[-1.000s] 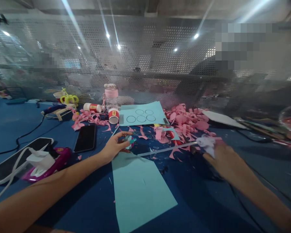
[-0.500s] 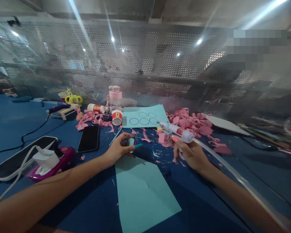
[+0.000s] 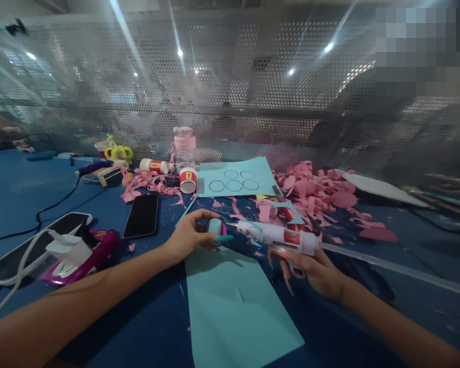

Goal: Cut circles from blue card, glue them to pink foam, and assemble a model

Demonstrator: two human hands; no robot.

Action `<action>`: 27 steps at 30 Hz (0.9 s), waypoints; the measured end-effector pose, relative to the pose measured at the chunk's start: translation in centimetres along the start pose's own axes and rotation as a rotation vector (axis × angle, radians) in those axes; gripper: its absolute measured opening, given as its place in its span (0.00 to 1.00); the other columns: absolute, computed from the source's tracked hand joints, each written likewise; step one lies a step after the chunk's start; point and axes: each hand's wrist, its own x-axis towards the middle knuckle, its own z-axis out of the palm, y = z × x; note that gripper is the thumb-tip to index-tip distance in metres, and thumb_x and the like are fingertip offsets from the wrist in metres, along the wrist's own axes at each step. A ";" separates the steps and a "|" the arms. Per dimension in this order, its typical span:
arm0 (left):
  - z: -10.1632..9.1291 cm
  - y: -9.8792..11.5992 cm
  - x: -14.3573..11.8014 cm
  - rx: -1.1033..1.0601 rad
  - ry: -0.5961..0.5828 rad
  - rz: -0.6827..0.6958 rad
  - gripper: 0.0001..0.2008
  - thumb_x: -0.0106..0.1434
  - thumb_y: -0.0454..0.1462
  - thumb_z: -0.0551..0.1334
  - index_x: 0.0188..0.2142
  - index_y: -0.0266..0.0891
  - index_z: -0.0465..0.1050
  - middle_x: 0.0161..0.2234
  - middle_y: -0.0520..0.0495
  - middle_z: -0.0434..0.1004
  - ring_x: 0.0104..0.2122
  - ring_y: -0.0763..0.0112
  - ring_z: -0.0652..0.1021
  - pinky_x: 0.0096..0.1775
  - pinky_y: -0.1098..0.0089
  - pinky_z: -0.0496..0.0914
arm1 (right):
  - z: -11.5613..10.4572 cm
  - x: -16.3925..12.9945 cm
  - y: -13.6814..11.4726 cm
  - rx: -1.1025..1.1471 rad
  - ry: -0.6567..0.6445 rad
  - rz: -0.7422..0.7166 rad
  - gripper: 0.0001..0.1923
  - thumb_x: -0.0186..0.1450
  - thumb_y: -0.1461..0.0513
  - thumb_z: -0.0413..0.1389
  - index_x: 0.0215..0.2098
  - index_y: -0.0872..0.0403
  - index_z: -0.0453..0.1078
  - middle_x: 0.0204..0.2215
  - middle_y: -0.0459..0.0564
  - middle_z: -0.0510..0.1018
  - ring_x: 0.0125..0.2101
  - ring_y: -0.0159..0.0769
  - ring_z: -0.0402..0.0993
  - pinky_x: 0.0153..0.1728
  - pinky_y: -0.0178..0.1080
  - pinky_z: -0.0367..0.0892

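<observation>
My left hand [image 3: 193, 235] is closed around a small, rounded teal piece [image 3: 215, 227] with a magenta edge; its exact kind I cannot make out. In my right hand [image 3: 310, 266] is a white hot glue gun [image 3: 278, 237], its metal nozzle pointing left, close to the teal piece. A long clear glue stick [image 3: 398, 268] sticks out of the gun's back end. Below my left hand lies a cut teal sheet of paper [image 3: 237, 312]. Farther back, another teal sheet [image 3: 210, 171] carries several drawn black circles.
Pink paper scraps [image 3: 310, 189] heap at the right, more by the paper cups [image 3: 187, 180]. A bottle [image 3: 184, 148] stands behind. At left are a phone [image 3: 141, 215], a power strip with plug [image 3: 69, 250] and a blue glue gun [image 3: 95, 167]. A perforated metal screen [image 3: 230, 102] closes the back.
My right hand has turned the glue gun level and brought its nozzle left and down, near the teal piece. A curved teal scrap now shows behind the gun. My left hand keeps its hold.
</observation>
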 end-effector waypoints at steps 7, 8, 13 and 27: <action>-0.1 0.0 0.0 0.014 0.042 0.012 0.23 0.41 0.32 0.71 0.39 0.35 0.69 0.25 0.50 0.75 0.22 0.72 0.76 0.22 0.73 0.74 | 0.5 0.1 -1.0 -0.015 -0.014 0.063 0.20 0.51 0.47 0.54 0.20 0.56 0.66 0.08 0.42 0.62 0.10 0.27 0.56 0.10 0.32 0.56; -0.1 0.0 0.0 0.013 0.044 0.015 0.24 0.40 0.32 0.71 0.39 0.35 0.69 0.25 0.50 0.75 0.22 0.72 0.76 0.22 0.73 0.74 | 0.6 0.1 -1.0 0.004 -0.013 0.065 0.19 0.51 0.47 0.55 0.21 0.55 0.66 0.09 0.41 0.62 0.10 0.27 0.56 0.10 0.32 0.57; 0.0 0.1 0.0 0.035 0.054 0.014 0.23 0.40 0.32 0.71 0.38 0.34 0.70 0.22 0.51 0.74 0.20 0.72 0.76 0.21 0.72 0.74 | 0.7 0.2 -0.5 0.057 -0.018 0.057 0.18 0.51 0.48 0.56 0.21 0.55 0.66 0.09 0.41 0.62 0.09 0.26 0.56 0.09 0.31 0.59; 0.1 0.2 0.0 0.033 0.069 -0.006 0.23 0.40 0.33 0.71 0.37 0.35 0.70 0.21 0.52 0.74 0.20 0.73 0.75 0.21 0.73 0.73 | 0.7 0.2 -0.8 0.066 -0.043 0.066 0.18 0.52 0.49 0.56 0.19 0.55 0.65 0.10 0.40 0.62 0.09 0.26 0.58 0.08 0.30 0.61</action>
